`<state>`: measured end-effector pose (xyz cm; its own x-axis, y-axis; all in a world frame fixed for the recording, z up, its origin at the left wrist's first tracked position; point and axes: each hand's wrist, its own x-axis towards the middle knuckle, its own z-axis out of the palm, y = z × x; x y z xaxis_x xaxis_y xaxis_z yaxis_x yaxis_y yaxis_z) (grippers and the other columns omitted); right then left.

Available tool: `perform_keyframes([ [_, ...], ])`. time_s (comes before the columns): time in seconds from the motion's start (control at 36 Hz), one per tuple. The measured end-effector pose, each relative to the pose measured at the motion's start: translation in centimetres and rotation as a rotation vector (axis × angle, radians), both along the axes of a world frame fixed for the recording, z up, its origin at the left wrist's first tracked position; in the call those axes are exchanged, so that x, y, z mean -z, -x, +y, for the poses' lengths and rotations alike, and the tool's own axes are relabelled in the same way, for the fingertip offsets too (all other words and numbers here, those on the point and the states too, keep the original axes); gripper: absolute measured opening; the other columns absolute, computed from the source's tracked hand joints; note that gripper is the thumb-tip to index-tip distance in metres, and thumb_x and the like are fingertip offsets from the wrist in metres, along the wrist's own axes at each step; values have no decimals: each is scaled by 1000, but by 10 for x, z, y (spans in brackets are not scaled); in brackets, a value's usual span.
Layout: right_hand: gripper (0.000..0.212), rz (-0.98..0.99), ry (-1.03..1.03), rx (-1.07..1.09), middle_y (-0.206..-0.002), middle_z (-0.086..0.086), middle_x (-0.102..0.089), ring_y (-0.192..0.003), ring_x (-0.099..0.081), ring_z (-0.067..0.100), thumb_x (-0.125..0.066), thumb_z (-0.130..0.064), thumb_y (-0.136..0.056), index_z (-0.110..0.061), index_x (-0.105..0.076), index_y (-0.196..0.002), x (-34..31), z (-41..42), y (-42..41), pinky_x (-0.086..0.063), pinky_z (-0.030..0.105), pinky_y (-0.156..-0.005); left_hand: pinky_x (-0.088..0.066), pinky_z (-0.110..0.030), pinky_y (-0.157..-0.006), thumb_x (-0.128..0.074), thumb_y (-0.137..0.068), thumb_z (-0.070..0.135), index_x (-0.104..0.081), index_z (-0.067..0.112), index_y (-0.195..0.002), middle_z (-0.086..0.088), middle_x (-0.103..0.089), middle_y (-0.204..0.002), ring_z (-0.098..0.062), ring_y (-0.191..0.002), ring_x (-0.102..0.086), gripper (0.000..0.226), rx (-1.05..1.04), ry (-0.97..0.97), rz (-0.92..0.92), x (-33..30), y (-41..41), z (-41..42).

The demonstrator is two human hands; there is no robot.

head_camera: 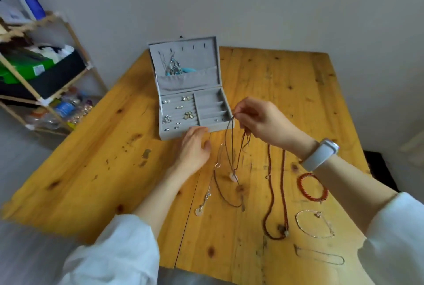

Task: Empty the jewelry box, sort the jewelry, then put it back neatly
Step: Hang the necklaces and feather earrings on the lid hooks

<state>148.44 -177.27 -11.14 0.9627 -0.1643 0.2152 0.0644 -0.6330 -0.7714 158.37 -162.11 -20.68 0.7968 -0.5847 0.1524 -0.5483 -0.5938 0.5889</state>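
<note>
A brown cord necklace (232, 147) is pinched at its top by the fingers (238, 113) of the right hand (257, 119), its pale pendant hanging just over the table (91, 147). It is best lowered slowly so the cord is laid straight, apart from the strands below. The left hand (193, 147) is relaxed and holds nothing, its fingertips beside the jewelry box (190, 92). Beyond the fingers, earrings are held in the box's left slots; the right compartments look nearly bare; necklaces are hung in the lid.
</note>
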Motion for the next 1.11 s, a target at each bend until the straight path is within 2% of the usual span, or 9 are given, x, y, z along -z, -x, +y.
perform_keyframes([
  [0.08, 9, -46, -59, -14, -60, -5, -54, -44, -52, -1, -49, -2, -91, -7, -56, -89, -31, -3, -20, -38, 10, -46, -31, -32, -108, -51, -91, 12, -51, 10, -128, -7, -47, -133, -22, -124, -44, 37, 10, 37, -36, -25, -18, -10],
  [0.14, 9, -100, -51, -1, -60, -4, -55, -45, -50, 2, -50, -3, -91, -7, -57, -88, -51, -7, -35, -39, 11, -45, -29, -28, -107, -50, -91, 13, -51, 10, -128, -7, -47, -133, -21, -126, -42, 37, 22, 41, -78, -44, -33, -15],
  [0.31, 15, -296, -104, 121, -63, 2, -58, -55, -59, 22, -46, -1, -92, -11, -54, -82, -101, -26, -93, -52, 29, -57, -29, -30, -105, -47, -93, 15, -49, 11, -129, -6, -47, -133, -21, -126, -40, 37, 19, 16, -197, -88, -91, -27],
  [0.44, 18, -336, -229, 190, -70, 5, -61, -61, -64, 20, -45, 0, -92, -13, -53, -81, -115, -41, -148, -58, 28, -61, -36, -40, -102, -45, -92, 15, -50, 11, -128, -8, -51, -129, -25, -121, -43, 37, -36, -80, -256, -83, -140, -34],
  [0.64, 22, -353, -388, 217, -69, 8, -58, -62, -62, 21, -45, -1, -92, -13, -52, -75, -119, -49, -209, -57, 32, -68, -32, -33, -100, -35, -95, 24, -39, 21, -134, 4, -43, -133, -16, -124, -36, 39, -24, -285, -400, -56, -172, -51],
  [0.78, 23, -379, -442, 204, -71, 7, -56, -63, -64, 20, -44, -1, -92, -13, -53, -75, -124, -52, -236, -58, 26, -65, -38, -25, -95, -37, -97, 23, -44, 14, -133, -2, -48, -127, -13, -112, -46, 39, -16, 53, -114, -42, -177, -71],
  [0.86, 21, -387, -452, 187, -75, 6, -55, -62, -66, 17, -44, -2, -92, -12, -53, -76, -126, -56, -247, -57, 23, -64, -42, -26, -86, -41, -96, 31, -49, 14, -128, -1, -57, -111, -14, -99, -54, 38, -28, 74, -74, -40, -179, -80],
  [1.0, 20, -385, -517, 156, -79, 9, -55, -58, -67, 11, -44, 0, -92, -10, -52, -77, -125, -58, -260, -57, 22, -63, -39, -32, -87, -43, -91, 48, -53, 20, -120, 1, -58, -113, -18, -105, -51, 42, -123, -285, -391, -36, -185, -88],
  [1.11, 19, -384, -614, 144, -78, 11, -54, -56, -66, 11, -42, 1, -92, -8, -51, -78, -125, -58, -265, -56, 20, -61, -42, -35, -63, -79, -60, 44, -69, 18, -77, -1, -61, -83, -21, -75, -56, 33, -198, -298, -609, -27, -185, -90],
])
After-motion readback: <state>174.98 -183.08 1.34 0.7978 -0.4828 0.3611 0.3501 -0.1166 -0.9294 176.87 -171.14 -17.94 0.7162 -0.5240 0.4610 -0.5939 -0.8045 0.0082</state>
